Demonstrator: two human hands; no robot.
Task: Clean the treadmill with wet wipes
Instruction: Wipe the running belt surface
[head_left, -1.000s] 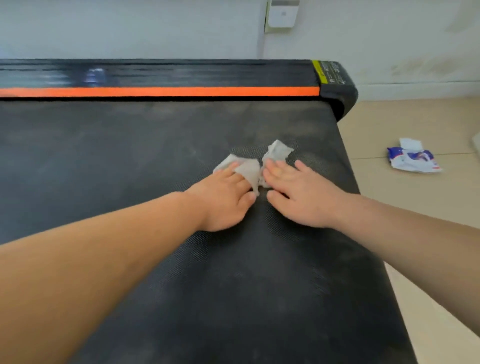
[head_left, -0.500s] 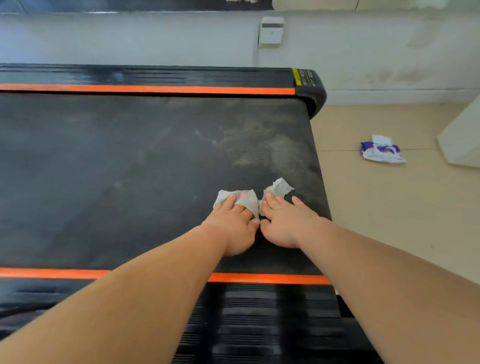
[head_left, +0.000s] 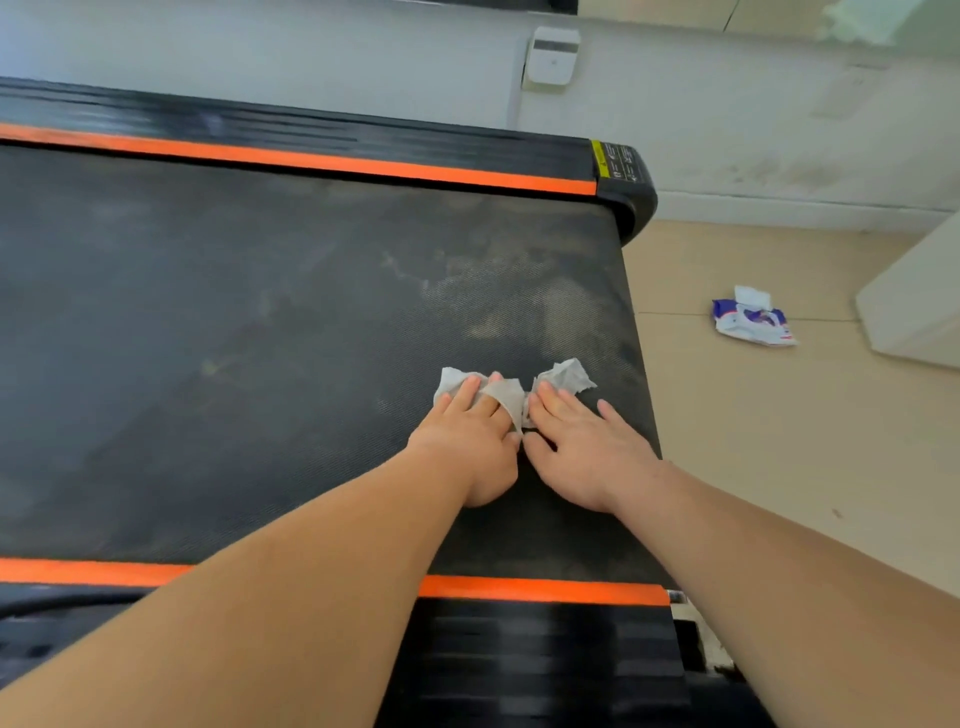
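Both hands drawn back toward the near orange stripe (head_left: 545, 590), left hand (head_left: 470, 447) and right hand (head_left: 582, 449) flat, straight fingers pressing crumpled wet wipe (head_left: 508, 399) onto dusty treadmill belt (head_left: 260, 338), wipes pack (head_left: 753, 321) on beige floor (head_left: 779, 457).

**Floor, wall and fittings**

A beige tiled floor (head_left: 779, 467) is seen at the right. A scuffed white painted wall (head_left: 260, 52) is edged by a white skirting board (head_left: 779, 210). A white rectangular plastic box (head_left: 551, 57) is mounted on the wall. A white boxy block (head_left: 914, 306) is cut off by the right edge.
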